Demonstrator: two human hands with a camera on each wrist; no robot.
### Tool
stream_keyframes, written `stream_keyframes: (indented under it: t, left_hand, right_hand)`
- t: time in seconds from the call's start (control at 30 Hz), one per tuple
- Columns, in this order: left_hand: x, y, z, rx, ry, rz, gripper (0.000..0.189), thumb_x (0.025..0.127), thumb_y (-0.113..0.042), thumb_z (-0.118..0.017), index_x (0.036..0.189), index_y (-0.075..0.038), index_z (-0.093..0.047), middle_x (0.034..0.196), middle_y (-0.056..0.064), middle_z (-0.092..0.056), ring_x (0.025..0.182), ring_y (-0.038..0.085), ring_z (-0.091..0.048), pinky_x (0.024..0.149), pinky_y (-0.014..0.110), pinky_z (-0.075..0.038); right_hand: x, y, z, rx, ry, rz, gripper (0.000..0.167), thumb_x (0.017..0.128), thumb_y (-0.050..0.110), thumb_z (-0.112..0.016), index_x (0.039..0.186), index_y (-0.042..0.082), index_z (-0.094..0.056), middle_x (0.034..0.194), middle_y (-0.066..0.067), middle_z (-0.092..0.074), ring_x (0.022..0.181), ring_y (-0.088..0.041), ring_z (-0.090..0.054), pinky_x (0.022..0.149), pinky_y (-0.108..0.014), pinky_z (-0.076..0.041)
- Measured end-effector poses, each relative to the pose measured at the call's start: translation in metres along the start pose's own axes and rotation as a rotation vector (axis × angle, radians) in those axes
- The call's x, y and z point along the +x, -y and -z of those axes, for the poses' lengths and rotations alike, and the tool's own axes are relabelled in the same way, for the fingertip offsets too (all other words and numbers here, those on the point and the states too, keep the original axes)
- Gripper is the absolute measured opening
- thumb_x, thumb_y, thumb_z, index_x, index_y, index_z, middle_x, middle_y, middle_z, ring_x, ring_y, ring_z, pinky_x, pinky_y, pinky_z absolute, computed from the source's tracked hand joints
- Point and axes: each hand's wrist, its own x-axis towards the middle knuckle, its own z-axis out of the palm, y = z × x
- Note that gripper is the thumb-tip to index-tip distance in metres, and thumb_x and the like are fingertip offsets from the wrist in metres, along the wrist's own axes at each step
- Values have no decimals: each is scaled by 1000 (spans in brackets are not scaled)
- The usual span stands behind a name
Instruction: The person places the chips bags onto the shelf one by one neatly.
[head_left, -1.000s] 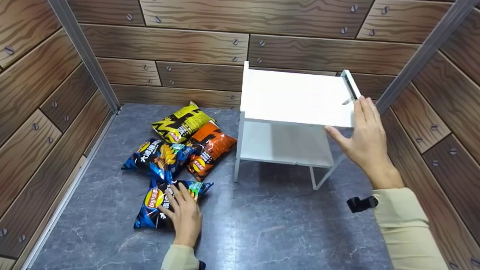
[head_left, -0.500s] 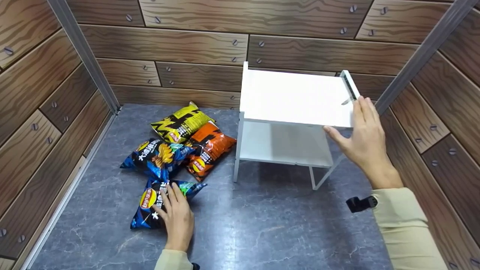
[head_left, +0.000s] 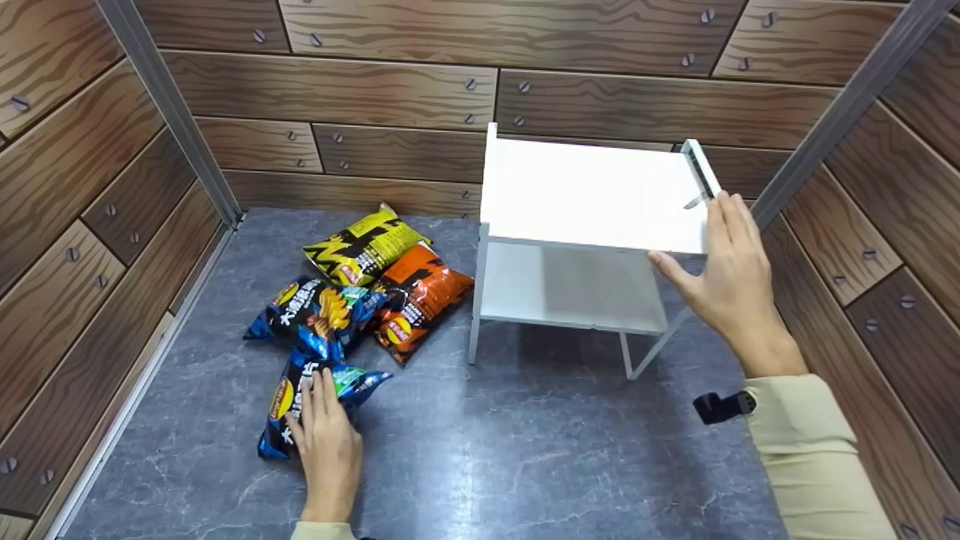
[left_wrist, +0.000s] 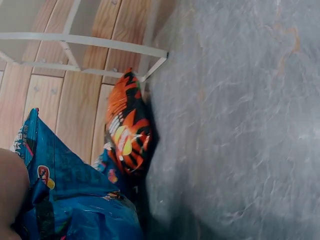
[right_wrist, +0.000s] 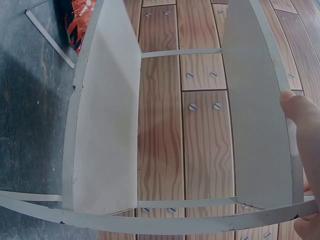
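A blue-and-black bag of chips [head_left: 281,424] lies on the floor at the front left. My left hand [head_left: 328,442] rests on its right part with the fingers extended over it; in the left wrist view the bag [left_wrist: 85,205] rises beside the hand. Behind it lie a second blue chip bag [head_left: 319,311], an orange one [head_left: 427,289] and a yellow one [head_left: 367,244], close together. At the right, my right hand [head_left: 731,281] holds the near right corner of a white two-tier shelf [head_left: 592,195], thumb on the front edge and fingers along the side rail.
The shelf's lower board [head_left: 570,289] sits above the grey marbled floor [head_left: 525,450]. Wood-patterned walls [head_left: 375,90] enclose the floor at the back and both sides. The orange bag lies just left of the shelf's legs.
My left hand has moved left, and the front blue bag has shifted left and tilted with it. The right hand, the shelf and the other bags have stayed in place.
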Motion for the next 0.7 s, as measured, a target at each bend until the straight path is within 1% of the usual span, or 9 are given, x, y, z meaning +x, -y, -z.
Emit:
stream_keyframes:
  t: [0.17,0.27,0.33,0.5,0.7]
  left_hand:
    - [2,-4,11,-13,-46,-15,71,82,18,-48,150,3,-36,154,26,-39,144,46,-32,113,75,-18]
    - [6,-9,16,-21,-83,-42,71,82,19,-47,150,2,-38,153,26,-40,143,47,-34,113,74,-19]
    - [8,-12,19,-26,-113,-72,71,80,20,-47,149,2,-40,152,25,-42,142,47,-36,113,74,-20]
    - [14,-20,22,-43,-183,-156,70,80,20,-47,147,0,-43,151,23,-45,142,44,-38,115,71,-20]
    - [23,-30,24,-76,-225,-249,72,79,21,-45,147,-1,-45,152,22,-44,142,42,-38,117,69,-19]
  right_hand:
    - [0,0,0,5,3,1,91,83,43,-75,143,-15,-38,151,-34,-36,147,-47,-26,121,-57,-24]
    - [0,0,0,5,5,0,91,83,44,-75,143,-15,-39,151,-34,-36,147,-47,-27,121,-57,-24]
    - [0,0,0,3,6,-1,91,84,44,-74,143,-15,-39,151,-34,-36,147,-46,-27,121,-57,-24]
    - [0,0,0,3,3,-2,91,84,44,-75,143,-15,-39,151,-34,-37,147,-46,-27,121,-57,-24]
    - [0,0,0,0,-3,-6,90,82,41,-76,143,-15,-39,151,-33,-37,146,-46,-28,120,-57,-25]
